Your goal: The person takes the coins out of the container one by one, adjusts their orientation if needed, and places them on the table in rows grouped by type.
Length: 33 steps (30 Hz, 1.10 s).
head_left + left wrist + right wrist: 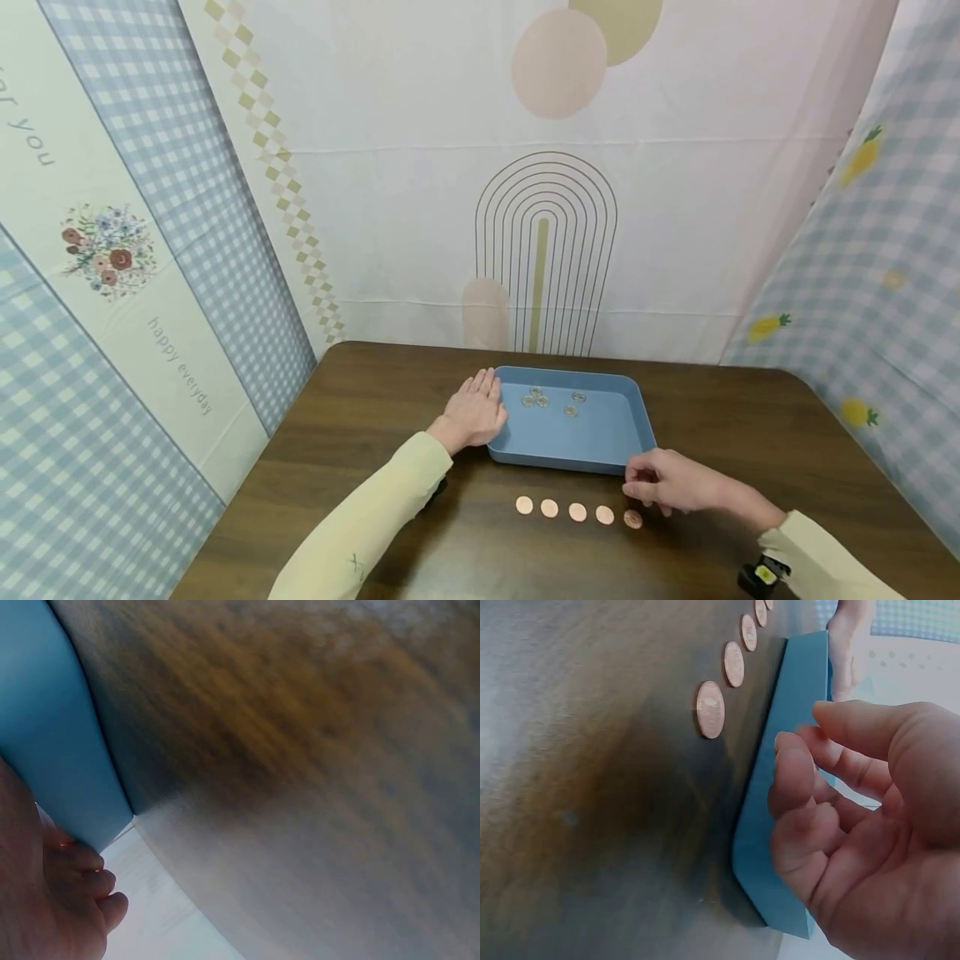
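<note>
A row of several copper-coloured coins (577,512) lies on the table in front of the blue tray (570,462). Inside the tray are several more coins (542,401), duller in look. My left hand (474,410) lies with straight fingers along the tray's left rim. Just above the row's right end is my right hand (670,480), its fingers loosely bent by the tray's near right corner. In the right wrist view, nothing shows between its thumb and fingertips, and the closest coin (710,709) lies flat, apart from them.
The brown wooden table (375,400) has rounded far corners. Behind it hangs a white patterned cloth (405,225). Checked cloths stand at the left (172,142) and right (892,275) sides. A dark wrist device (763,575) sits at the right sleeve.
</note>
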Tool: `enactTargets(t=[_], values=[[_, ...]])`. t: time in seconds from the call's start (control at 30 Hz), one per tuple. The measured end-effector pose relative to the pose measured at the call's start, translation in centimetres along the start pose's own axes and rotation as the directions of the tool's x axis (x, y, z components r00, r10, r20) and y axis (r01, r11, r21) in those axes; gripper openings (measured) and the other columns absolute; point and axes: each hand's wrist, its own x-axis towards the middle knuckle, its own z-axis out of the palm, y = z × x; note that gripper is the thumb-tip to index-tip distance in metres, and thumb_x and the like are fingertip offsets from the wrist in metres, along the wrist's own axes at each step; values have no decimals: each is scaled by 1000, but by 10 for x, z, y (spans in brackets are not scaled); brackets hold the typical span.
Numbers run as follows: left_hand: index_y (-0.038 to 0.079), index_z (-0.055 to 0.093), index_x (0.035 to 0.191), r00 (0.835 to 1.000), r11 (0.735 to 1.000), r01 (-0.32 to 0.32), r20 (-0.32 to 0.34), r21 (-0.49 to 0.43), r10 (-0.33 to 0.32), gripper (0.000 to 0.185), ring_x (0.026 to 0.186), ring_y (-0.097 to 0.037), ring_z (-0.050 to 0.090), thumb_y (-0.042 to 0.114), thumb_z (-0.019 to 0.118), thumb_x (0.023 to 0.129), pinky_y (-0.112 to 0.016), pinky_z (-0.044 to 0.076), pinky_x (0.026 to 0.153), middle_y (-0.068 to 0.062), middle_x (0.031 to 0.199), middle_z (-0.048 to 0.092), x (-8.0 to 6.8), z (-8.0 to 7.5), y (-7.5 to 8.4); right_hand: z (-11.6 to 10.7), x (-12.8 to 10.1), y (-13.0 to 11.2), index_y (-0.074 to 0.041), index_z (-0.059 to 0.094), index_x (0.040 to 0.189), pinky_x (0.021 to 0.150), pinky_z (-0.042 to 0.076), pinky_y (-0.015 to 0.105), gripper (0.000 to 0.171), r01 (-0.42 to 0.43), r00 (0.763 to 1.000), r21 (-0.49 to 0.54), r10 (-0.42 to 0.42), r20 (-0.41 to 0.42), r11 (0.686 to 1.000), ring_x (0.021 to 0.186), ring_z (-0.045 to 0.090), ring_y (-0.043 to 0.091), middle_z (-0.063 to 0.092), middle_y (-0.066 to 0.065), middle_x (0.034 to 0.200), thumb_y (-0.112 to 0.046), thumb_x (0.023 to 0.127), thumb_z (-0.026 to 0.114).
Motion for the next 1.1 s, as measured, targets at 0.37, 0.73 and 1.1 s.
enactTargets(t=[0.37,0.73,1.1], values=[[2,23,155,1000,1000,-3,5,6,3,62,153,-28,18,36,21,104,-40,19,124,-15,164,19,0,-1,0,-19,15,-7,-13,62,84,37,45,25,22,-7,994,-78,-2,-109,997,48,55,11,58,2,68,-28,99,58],[2,22,156,1000,1000,3,4,-8,-3,62,153,-27,15,36,22,104,-40,18,125,-15,164,18,1,-1,0,-35,36,-9,-9,63,91,41,46,27,20,-27,989,-85,14,-150,996,52,56,15,61,10,72,-26,100,57],[1,23,155,1000,1000,0,-3,-1,0,62,153,-28,16,35,22,103,-40,18,124,-15,164,18,3,0,0,-46,61,-9,-6,61,93,43,46,27,18,-27,985,-82,13,-170,996,55,58,31,61,10,74,-22,100,56]])
